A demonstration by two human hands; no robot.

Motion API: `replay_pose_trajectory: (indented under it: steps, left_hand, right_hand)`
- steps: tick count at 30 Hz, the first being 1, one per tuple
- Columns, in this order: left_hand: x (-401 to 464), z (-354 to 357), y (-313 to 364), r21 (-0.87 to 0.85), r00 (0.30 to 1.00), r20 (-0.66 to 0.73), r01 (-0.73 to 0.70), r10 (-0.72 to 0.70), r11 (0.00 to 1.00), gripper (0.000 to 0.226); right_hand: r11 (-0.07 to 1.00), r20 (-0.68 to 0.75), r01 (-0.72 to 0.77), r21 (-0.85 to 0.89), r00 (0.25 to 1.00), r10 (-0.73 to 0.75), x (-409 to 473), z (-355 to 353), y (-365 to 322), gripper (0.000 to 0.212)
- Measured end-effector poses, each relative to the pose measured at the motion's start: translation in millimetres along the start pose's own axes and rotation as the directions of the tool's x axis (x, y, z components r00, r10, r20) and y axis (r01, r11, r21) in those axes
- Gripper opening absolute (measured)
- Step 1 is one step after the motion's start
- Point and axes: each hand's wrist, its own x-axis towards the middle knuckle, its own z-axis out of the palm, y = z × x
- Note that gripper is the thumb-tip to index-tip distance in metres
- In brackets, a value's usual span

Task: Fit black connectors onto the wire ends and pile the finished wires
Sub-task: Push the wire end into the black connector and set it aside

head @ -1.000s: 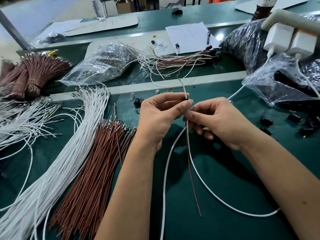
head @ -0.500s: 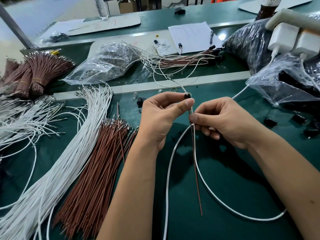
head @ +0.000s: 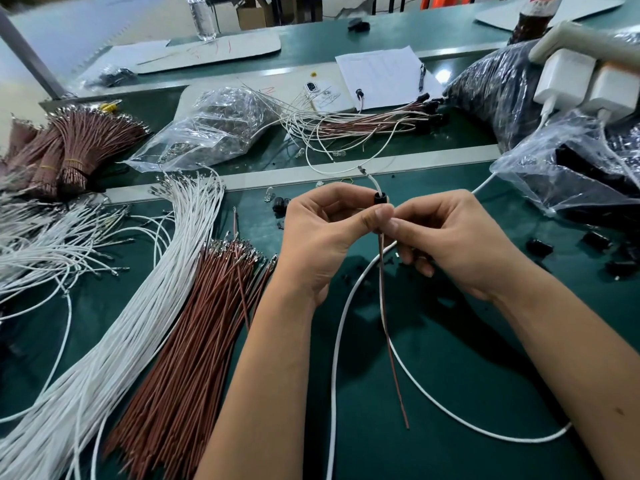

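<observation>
Left hand (head: 323, 237) pinches the black connector (head: 380, 198) above the mat (head: 467, 358); right hand (head: 446, 240) pinches the brown wire (head: 388, 327) just below it. A white wire (head: 375, 183) exits the connector's top. Risk: an off-line push bends the terminal; a slack pinch drops the connector.

On the table (head: 450, 358) I see my two hands meeting mid-scene, left hand (head: 322, 237) touching right hand (head: 450, 240). Loose wire bundles (head: 166, 323) lie to their left, the finished pile (head: 363, 124) behind, bagged parts (head: 581, 171) right.
</observation>
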Motion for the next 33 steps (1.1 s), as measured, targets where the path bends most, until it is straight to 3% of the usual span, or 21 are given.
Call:
replay_pose_trajectory:
  steps: [19,25,33]
  left_hand:
    - [-0.3,2.4,2.6,-0.074,0.999,-0.045,-0.006,0.003,0.997,0.019]
    - [-0.2,2.5,3.0,-0.052,1.0,-0.03,-0.009,0.007,0.999,0.019]
    - [-1.1,2.2,2.1,-0.024,1.0,-0.012,0.016,-0.017,1.0,0.017]
  right_hand:
    - [1.0,0.078,-0.002,-0.003,0.997,0.002,-0.8,-1.2,-1.5,0.014]
    - [0.997,-0.042,0.071,0.005,0.997,-0.071,-1.4,1.3,-2.1,0.024]
    - [0.998,-0.041,0.066,-0.01,0.997,-0.067,-2.3,4.3,-3.7,0.025]
